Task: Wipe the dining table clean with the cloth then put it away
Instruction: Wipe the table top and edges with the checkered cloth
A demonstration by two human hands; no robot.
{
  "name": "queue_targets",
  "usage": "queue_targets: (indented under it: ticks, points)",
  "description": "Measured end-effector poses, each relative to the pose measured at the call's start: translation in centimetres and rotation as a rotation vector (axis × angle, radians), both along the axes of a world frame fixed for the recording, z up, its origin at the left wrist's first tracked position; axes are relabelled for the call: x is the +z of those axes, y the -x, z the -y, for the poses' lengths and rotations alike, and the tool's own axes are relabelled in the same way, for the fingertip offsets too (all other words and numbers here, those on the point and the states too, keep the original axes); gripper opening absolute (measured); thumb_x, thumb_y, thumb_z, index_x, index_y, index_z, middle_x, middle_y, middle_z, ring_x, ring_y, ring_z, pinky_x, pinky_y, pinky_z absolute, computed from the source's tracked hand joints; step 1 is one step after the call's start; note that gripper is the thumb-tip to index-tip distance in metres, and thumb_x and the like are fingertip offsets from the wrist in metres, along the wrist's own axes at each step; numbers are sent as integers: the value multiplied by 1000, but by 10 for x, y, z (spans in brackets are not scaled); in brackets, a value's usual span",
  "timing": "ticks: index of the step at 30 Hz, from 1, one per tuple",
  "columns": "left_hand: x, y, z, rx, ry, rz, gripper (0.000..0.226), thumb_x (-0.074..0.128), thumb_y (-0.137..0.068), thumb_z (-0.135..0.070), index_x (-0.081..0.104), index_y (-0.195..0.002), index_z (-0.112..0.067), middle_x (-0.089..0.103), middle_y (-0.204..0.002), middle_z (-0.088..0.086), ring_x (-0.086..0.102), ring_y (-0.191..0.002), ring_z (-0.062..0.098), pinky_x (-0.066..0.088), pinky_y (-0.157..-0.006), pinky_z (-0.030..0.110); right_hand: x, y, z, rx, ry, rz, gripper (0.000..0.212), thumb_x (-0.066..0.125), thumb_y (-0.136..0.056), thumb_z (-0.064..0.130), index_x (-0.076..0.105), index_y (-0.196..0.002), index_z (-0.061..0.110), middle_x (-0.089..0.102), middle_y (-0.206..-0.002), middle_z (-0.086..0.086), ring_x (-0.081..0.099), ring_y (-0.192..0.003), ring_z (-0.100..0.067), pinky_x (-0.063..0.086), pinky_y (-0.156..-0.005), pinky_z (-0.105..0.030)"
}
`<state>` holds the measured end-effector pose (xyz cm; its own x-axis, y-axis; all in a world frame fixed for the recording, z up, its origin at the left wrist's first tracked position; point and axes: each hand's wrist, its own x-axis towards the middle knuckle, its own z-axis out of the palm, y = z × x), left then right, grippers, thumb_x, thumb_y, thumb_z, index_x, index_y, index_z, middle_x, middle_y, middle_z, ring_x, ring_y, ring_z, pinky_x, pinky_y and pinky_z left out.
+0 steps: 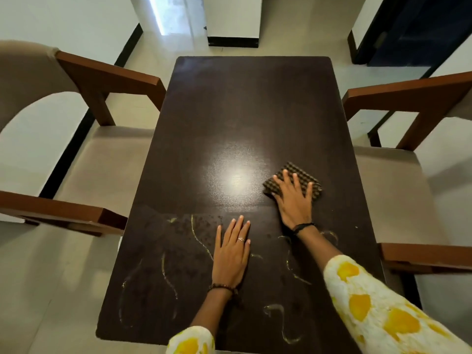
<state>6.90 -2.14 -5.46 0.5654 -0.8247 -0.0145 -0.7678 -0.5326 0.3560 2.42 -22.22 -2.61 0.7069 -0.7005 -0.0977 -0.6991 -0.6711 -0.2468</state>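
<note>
A dark brown dining table (242,111) fills the middle of the view. Its near half carries yellowish squiggly streaks (201,241) and dark crumbs. A folded checked brown cloth (302,175) lies right of the table's middle. My right hand (293,200) presses flat on the cloth with its fingers spread over it. Flat on the tabletop, among the streaks, rests my left hand (231,254), fingers together and holding nothing.
A wooden armchair with a beige seat (102,159) stands at the table's left. Another armchair (393,190) stands at the right, its arm close to the table edge. Pale tiled floor (235,51) lies beyond the far end.
</note>
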Motion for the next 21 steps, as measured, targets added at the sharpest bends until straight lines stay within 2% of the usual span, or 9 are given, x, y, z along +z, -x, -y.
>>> queue_targets:
  ticks: [4, 7, 9, 14, 18, 21]
  points:
    - [-2, 2, 1, 1, -30, 40, 46, 28, -95, -30, 35, -138, -17, 37, -145, 2, 25, -135, 15, 16, -109, 45, -3, -42, -45, 259, -36, -23, 49, 39, -97, 37, 28, -144, 31, 16, -157, 3, 10, -145, -22, -4, -112, -56]
    - [-3, 1, 1, 7, -30, 48, 44, 20, -98, -32, 33, -137, -16, 41, -142, 5, 26, -134, 16, 13, -110, 43, -4, -47, -52, 349, -23, 4, 49, 43, -95, 34, 31, -143, 30, 20, -156, 3, 16, -144, -21, -2, -113, -56]
    - [-2, 2, 3, 7, -34, 48, 46, 27, -95, -31, 32, -139, -18, 36, -145, 3, 24, -135, 15, 12, -110, 42, -4, -38, -36, 387, -23, 5, 50, 40, -97, 33, 27, -145, 31, 17, -157, 5, 13, -145, -18, -2, -114, -52]
    - [1, 4, 3, 27, -36, 37, 47, 29, -94, -31, 31, -140, -22, 30, -147, -2, 19, -137, 11, 9, -112, 40, -3, 5, 25, 190, -38, 11, 51, 41, -96, 32, 24, -145, 32, 13, -157, 6, 10, -145, -16, -1, -114, -50]
    - [1, 5, 4, 30, -26, 35, 46, 29, -93, -31, 35, -138, -20, 32, -146, -1, 21, -136, 11, 8, -113, 39, 0, 57, 81, -31, -53, 15, 50, 40, -97, 33, 27, -145, 31, 14, -157, 5, 11, -145, -17, 0, -114, -51]
    - [1, 5, 5, 30, -23, 36, 46, 29, -93, -31, 35, -138, -20, 33, -145, -1, 21, -135, 12, 8, -113, 38, 0, 78, 93, -141, -65, 7, 49, 38, -97, 35, 27, -145, 30, 15, -157, 4, 11, -145, -18, -2, -114, -51]
